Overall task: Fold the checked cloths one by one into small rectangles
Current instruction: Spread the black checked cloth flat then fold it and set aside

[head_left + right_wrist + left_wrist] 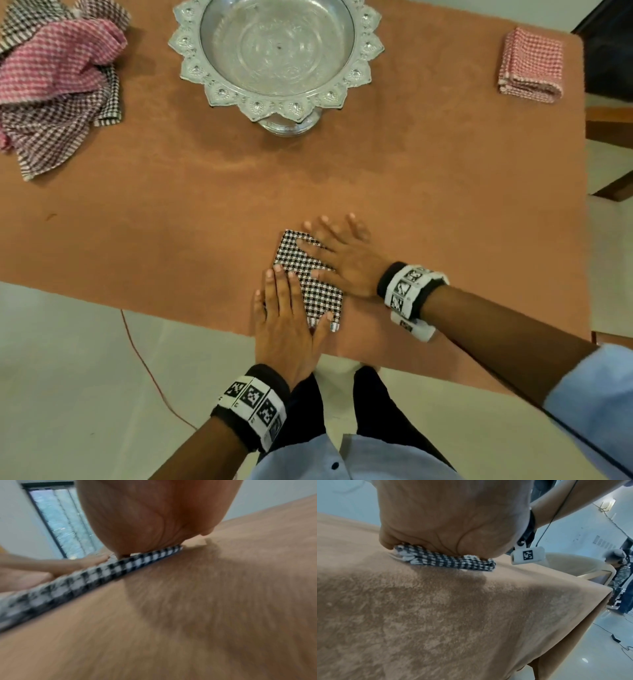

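Head view shows a black-and-white checked cloth (pixel 310 277) folded into a small rectangle, lying low in the centre of the frame near the front edge of a brown-covered table (pixel 171 222). Both hands lie flat on it with straight, spread fingers — neither grasps anything. The left hand (pixel 286 320) covers the cloth's lower left part, its thumb reaching across the fringed bottom corner; the right hand (pixel 342 257) comes in from the right and presses the upper right part, fingertips passing the cloth's far edge onto the table.

From the left wrist camera, the heel of the left hand (pixel 450 520) sits on the stacked layers of the folded cloth (pixel 447 559), whose fringe shows at the left end. The right wrist picture is blurred, yet the palm of the right hand (pixel 154 517) plainly rests on the cloth's edge (pixel 96 573).

At the upper left of the head view lies a crumpled heap of unfolded checked cloths (pixel 54 82) — pink, dark red and brown. A folded pink checked cloth (pixel 531 65) rests at the upper right. An ornate silver pedestal tray (pixel 274 58) stands at top centre.
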